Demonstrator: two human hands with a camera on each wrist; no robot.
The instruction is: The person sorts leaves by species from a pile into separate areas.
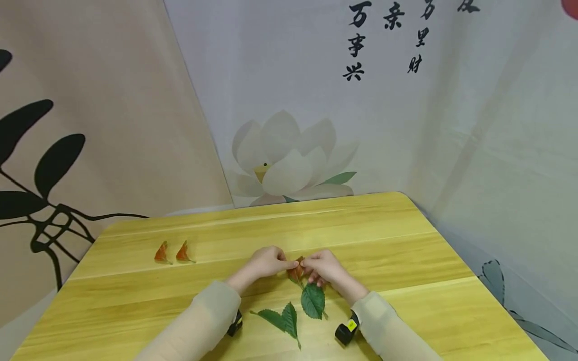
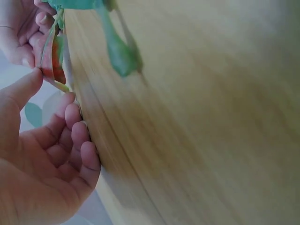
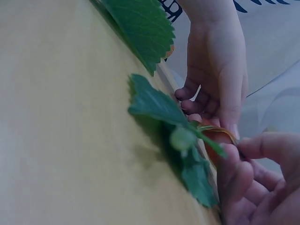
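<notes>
Pinching a red-orange, pointed, leaf-like piece [image 1: 295, 274] over a yellow wood-grain bench [image 1: 402, 250].
Gripping with curled left hand [image 1: 266, 261] at ten o'clock, curled right hand [image 1: 326, 265] at three, probably to steady thin edges, near a toothed green oval leaf [image 1: 312, 301] at five o'clock.

Lotus-printed cloth [image 1: 379, 135] behind yellow wood-grain table [image 1: 384, 240]

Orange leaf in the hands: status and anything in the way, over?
Left hand and right hand pinching orange leaf. Leaf between fingertips, stem toward wearer. Green leaf close on near side.
</notes>
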